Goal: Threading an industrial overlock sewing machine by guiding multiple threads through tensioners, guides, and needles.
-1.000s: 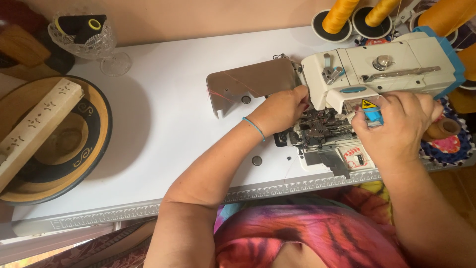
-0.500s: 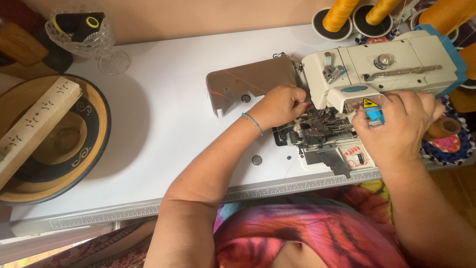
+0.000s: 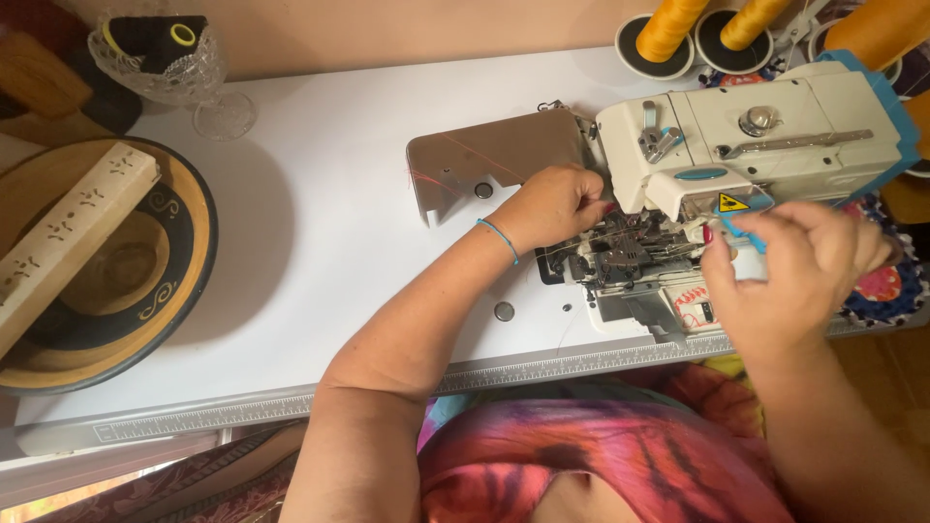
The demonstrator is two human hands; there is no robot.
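Left hand (image 3: 552,205) curled, fingertips pinching at thread in opened looper area of overlock machine (image 3: 746,136) on white table (image 3: 320,242). Right hand (image 3: 794,266) grips blue tweezers (image 3: 744,225) beside it. Step judged: threading loopers. Next move needs fine, steady tweezer guidance.

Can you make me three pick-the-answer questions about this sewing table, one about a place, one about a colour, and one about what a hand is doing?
1. Where is the bowl?
A. left end of the table
B. on the machine
C. on the lap

2. What colour are the thread cones?
A. green
B. yellow
C. white

3. What is the left hand doing?
A. resting flat on the table
B. lifting the glass
C. curled at the machine's open front

Answers:
1 A, the bowl sits far left, away from the machine.
2 B, the cones behind the machine are yellow.
3 C, its fingers bend in by the metal parts, while the right hand pinches beside it.
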